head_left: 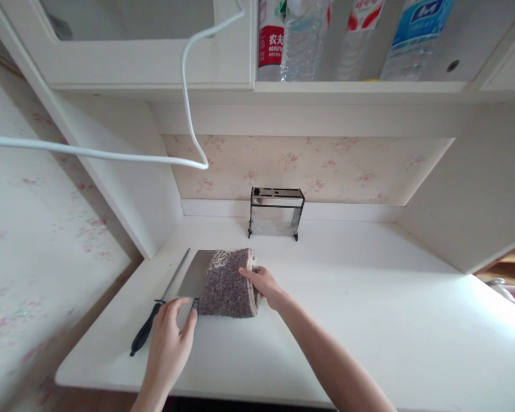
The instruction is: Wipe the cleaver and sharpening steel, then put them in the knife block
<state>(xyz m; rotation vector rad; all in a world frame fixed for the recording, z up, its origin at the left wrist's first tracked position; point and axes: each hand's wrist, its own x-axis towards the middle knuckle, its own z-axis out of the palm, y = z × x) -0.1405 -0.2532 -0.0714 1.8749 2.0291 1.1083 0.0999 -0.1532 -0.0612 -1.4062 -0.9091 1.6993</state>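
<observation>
My right hand point(262, 284) grips the right edge of a folded, thick brown-purple cloth point(228, 289), thumb on top and the other fingers mostly hidden behind the fold. The cloth lies over part of a flat grey metal blade point(195, 273), whose left part shows. My left hand point(171, 329) is at the blade's near edge, thumb and forefinger curved and apart. A small dark piece point(195, 304) sits by the thumb tip; whether the thumb touches it I cannot tell. Left of this hand lies a sharpening rod point(174, 281) with a black handle point(145, 330).
A clear-sided stand with a slotted black-edged top point(277, 213), like a knife block, stands at the back of the white counter point(369, 320). Overhead, a shelf point(360, 87) holds several plastic bottles point(302, 43). A white cable point(111, 154) hangs across the upper left.
</observation>
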